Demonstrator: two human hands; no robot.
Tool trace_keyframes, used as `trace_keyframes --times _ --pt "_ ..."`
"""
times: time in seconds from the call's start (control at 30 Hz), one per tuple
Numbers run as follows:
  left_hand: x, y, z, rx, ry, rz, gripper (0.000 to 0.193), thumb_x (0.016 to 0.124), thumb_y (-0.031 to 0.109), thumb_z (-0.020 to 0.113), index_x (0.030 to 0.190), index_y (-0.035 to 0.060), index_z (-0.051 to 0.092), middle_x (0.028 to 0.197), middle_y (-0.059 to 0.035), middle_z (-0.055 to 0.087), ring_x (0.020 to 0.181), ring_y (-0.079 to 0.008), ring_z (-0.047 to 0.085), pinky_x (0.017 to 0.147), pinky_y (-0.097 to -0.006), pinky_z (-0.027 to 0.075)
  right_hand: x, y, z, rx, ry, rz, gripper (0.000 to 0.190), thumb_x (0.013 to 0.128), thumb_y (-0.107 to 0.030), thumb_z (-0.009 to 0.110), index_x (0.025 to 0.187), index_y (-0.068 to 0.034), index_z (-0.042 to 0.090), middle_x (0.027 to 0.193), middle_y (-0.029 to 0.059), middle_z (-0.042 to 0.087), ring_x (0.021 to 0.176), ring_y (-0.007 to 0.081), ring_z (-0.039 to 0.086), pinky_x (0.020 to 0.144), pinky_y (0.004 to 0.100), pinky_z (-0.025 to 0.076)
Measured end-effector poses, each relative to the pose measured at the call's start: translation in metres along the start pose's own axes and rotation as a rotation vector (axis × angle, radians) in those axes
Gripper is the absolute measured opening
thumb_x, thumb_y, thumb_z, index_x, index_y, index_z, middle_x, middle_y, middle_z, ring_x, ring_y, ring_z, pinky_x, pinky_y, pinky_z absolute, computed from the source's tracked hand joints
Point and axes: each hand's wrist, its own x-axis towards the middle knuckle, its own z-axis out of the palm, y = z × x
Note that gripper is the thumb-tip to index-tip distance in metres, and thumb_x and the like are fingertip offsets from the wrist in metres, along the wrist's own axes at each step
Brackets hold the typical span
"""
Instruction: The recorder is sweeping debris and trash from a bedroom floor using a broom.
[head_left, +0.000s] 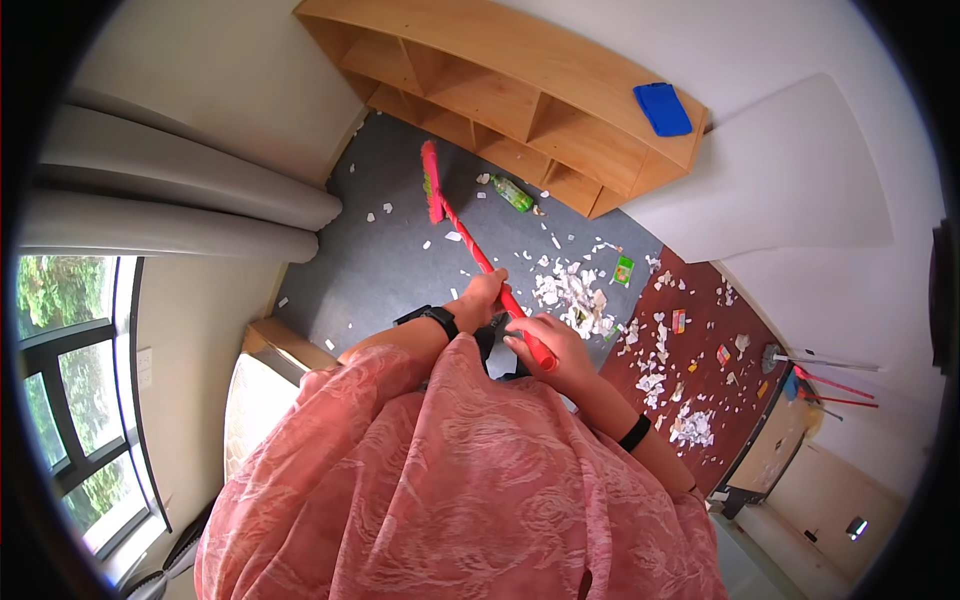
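Note:
My left hand (487, 295) is closed around the middle of the red handle of a broom (470, 244). Near the handle's top end, my right hand (551, 345) grips it with the thumb along the side. The broom's pink and green bristle head (431, 182) rests on the grey floor, beyond my hands and to the left. A heap of torn white paper (577, 296) lies to the right of the handle, with scraps scattered around it. A green plastic bottle (512, 193) lies on its side near the shelf unit, and a green packet (622, 270) is beside the paper heap.
A wooden shelf unit (510, 64) stands along the wall, with a folded blue cloth (663, 109) on top. More paper (691, 426) and small packets litter the reddish-brown floor at right. Grey curtains (187, 180) hang at left. Red-handled tools (836, 384) lean by the right wall.

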Motion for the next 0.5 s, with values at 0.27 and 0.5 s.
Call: trace_keyframes --times 0.27,0.5 --pt "-0.026 -0.025 0.034 -0.025 -0.257 -0.173 0.013 0.088 0.017 0.057 0.089 0.0058 0.051 0.074 -0.0059 0.051 0.069 -0.0214 0.053 0.064 -0.042 0.048 -0.021 -0.033 -0.041 -0.01 0.007 0.084 0.011 0.079 -0.019 0.07 0.087 -0.013 0.065 0.072 0.01 0.058 0.064 0.0283 0.059 0.057 0.0366 0.045" --pt "-0.055 -0.047 0.071 -0.047 -0.471 -0.22 0.014 0.089 0.018 0.056 0.087 0.0047 0.052 0.075 -0.0053 0.051 0.068 -0.0187 0.053 0.069 -0.0393 0.05 -0.048 -0.064 -0.068 -0.184 0.025 0.178 0.01 0.08 -0.01 0.07 0.087 -0.006 0.065 0.075 0.0107 0.062 0.066 0.0255 0.06 0.059 0.0327 0.046"
